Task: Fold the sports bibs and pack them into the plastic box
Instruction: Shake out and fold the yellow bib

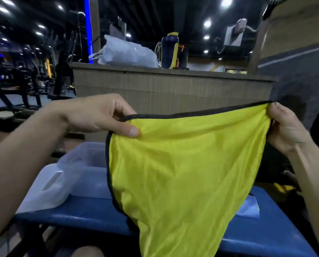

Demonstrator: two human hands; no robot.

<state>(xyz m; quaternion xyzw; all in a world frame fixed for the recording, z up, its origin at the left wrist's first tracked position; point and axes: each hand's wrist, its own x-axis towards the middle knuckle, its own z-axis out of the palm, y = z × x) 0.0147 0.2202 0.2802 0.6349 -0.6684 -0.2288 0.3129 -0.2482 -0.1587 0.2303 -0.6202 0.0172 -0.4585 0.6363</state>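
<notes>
Plainly, we held the bib (182, 164) stretched in the air above the bench (84, 214), left hand (99, 115) and right hand (284, 127) each pinching its black-trimmed top edge. The slick fabric could slip free and miss the box (77, 164).

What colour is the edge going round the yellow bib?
The trim on the yellow bib is black, seen in the head view.
</notes>
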